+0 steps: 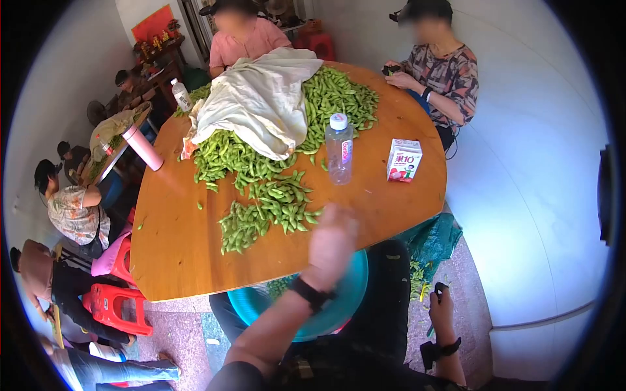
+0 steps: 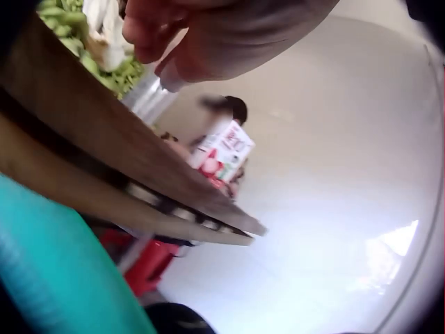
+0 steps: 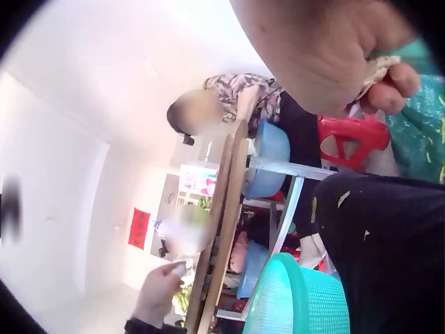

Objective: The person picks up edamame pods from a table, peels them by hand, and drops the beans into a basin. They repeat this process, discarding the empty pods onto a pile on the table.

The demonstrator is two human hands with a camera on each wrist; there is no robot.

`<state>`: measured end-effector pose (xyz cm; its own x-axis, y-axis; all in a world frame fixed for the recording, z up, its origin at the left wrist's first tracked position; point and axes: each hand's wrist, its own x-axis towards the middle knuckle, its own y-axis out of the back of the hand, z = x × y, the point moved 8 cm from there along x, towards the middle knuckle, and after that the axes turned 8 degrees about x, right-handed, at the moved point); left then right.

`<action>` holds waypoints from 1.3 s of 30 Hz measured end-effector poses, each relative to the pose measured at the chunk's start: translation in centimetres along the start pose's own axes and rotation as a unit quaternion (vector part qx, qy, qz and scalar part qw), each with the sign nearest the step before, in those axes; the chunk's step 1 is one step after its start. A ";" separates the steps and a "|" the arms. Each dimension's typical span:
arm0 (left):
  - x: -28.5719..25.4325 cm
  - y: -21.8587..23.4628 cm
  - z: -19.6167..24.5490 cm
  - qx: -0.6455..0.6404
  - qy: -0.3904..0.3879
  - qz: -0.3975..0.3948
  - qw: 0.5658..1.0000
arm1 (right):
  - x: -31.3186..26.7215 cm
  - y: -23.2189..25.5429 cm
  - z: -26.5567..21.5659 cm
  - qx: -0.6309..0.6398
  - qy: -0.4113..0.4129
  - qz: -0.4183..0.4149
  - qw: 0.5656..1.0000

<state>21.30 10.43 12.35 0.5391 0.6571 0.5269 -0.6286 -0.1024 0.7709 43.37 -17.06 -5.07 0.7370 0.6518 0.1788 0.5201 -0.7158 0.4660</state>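
My left hand [image 1: 332, 244] is blurred above the table's near edge, just right of the small heap of green soybean pods [image 1: 241, 228]. In the left wrist view its fingers [image 2: 147, 42] are loosely bent, with a pale covering on one fingertip and nothing seen held. Low at my right side is my right hand [image 1: 442, 316], near the dark green bag [image 1: 433, 241]. In the right wrist view its curled fingers hold a pale crumpled scrap [image 3: 379, 73], partly hidden. A turquoise basin [image 1: 355, 287] with green beans [image 1: 280, 287] sits between my legs, under the left forearm.
On the wooden table [image 1: 169, 241] stand a clear bottle [image 1: 339, 153], a juice carton [image 1: 404, 161] and a pink flask [image 1: 143, 148]. A pale cloth [image 1: 254, 104] covers the big pod pile. Two people sit across. Red stools [image 1: 117, 306] and other people are at left.
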 end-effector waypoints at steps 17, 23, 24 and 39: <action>-8.4 2.5 -3.3 -0.350 0.207 -0.099 0.908 | 1.2 -12.9 -23.7 0.287 -0.097 -0.369 0.879; -11.7 4.8 -3.5 -0.265 0.147 -0.063 0.951 | -2.0 -16.0 -23.7 0.294 -0.104 -0.448 0.838; -12.1 5.1 -3.3 -0.249 0.147 -0.062 0.955 | -2.4 -16.3 -23.6 0.290 -0.108 -0.451 0.837; -16.1 3.6 -4.8 -0.231 0.202 -0.042 0.951 | -5.6 -18.6 -21.3 0.270 -0.073 -0.428 0.860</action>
<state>7.66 3.06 4.93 0.3978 0.8912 0.2180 -0.8219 0.2406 0.5163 20.39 -2.04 3.70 0.0111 0.9874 -0.1578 0.9942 -0.0277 -0.1038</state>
